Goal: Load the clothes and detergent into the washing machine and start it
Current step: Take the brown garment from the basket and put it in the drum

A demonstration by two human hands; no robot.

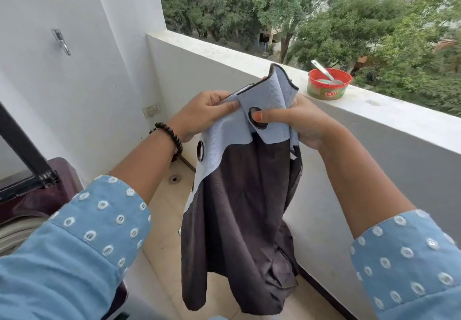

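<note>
A dark grey curtain [239, 210] with a pale blue eyelet band along its top hangs in front of me over the balcony floor. My left hand [202, 114] pinches the blue band at its upper left. My right hand [299, 122] grips the bunched band on the right, with the thumb laid across a black eyelet. At the lower left a maroon washing machine [37, 195] stands with its dark lid raised; the drum is mostly hidden behind my left sleeve.
A red tub [329, 84] with a green label and a metal spoon in it sits on the white parapet ledge [374, 105]. A wall socket [150, 110] and a metal hook [61, 41] are on the white wall. A floor drain [174, 179] lies in the beige tiles.
</note>
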